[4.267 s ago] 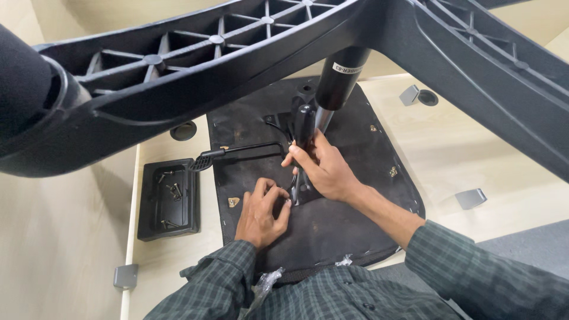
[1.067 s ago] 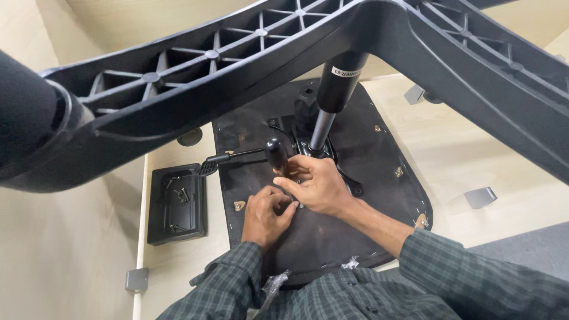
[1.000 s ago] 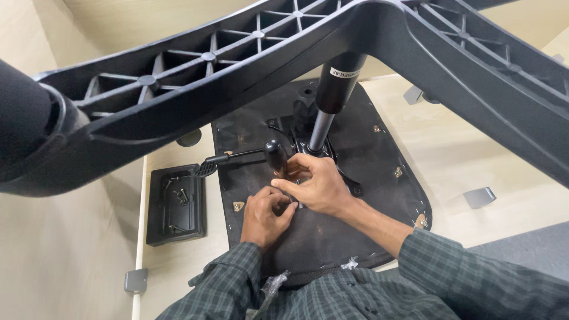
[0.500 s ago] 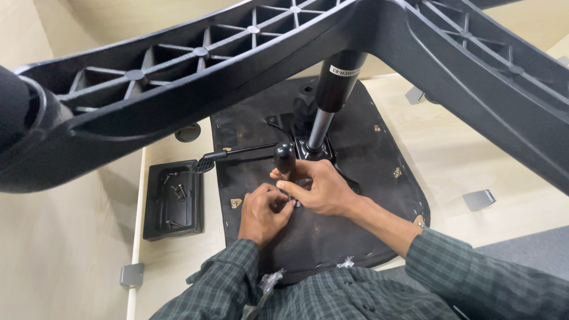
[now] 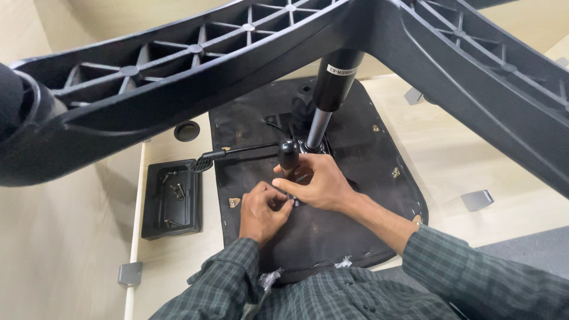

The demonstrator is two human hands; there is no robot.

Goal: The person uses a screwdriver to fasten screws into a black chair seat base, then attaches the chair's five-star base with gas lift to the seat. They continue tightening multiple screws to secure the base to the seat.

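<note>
- While the seat underside [image 5: 355, 178] lies face up on the desk [image 5: 474, 160], both hands are kept at its middle, just below the gas cylinder [image 5: 332, 89].
- A black-handled tool [image 5: 288, 155] is gripped upright in the right hand [image 5: 317, 184], fingers closed round it.
- The left hand [image 5: 261, 210] is curled, fingertips pinched together beside the tool's lower end; what is pinched cannot be told.
- A black tray [image 5: 172, 198] of screws is seen left of the seat.
- The chair base [image 5: 237, 65] spans overhead.
</note>
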